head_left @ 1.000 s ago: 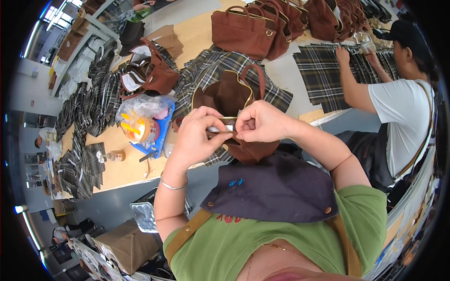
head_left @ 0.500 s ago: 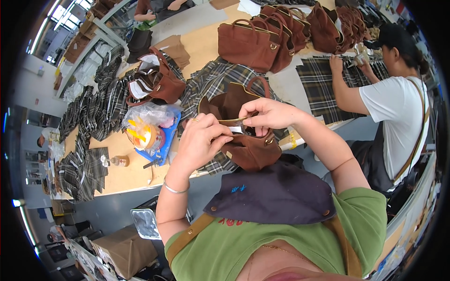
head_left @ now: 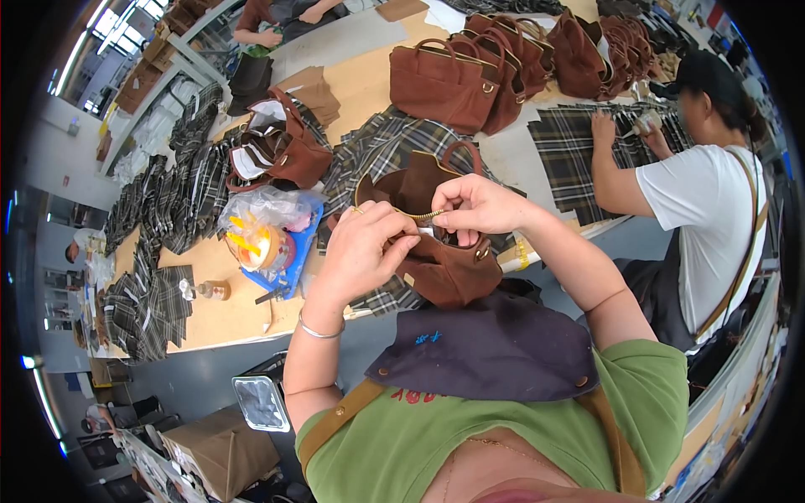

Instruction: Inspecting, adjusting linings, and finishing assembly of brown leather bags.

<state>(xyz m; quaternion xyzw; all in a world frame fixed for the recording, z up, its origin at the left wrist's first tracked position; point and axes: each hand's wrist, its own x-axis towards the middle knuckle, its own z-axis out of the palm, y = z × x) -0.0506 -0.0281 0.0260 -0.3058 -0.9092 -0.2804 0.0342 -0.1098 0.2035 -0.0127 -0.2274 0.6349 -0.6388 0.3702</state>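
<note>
A brown suede bag (head_left: 449, 277) with a dark interior, gold zipper and looped handle is directly in front of me over plaid fabric. My left hand (head_left: 369, 243) is closed at its near left edge, fingertips pinched on the zipper edge. My right hand (head_left: 474, 210) holds the brass zipper (head_left: 426, 216) between thumb and index finger, with other fingertips down inside the bag opening by a metal ring. A small pale piece shows just under the zipper, partly hidden by my fingers.
A blue tray (head_left: 298, 281) with tubs and plastic sits left, beside a small bottle (head_left: 216, 290). Plaid pieces (head_left: 151, 310), another open bag (head_left: 302, 159) and finished-looking bags (head_left: 428, 92) cover the table (head_left: 210, 331). A co-worker (head_left: 700, 210) works at right, another (head_left: 281, 25) across.
My right hand has moved up and slightly rightward, lifting the zipper and dipping fingers into the opening. My left hand has shifted down a little. The view has shifted slightly.
</note>
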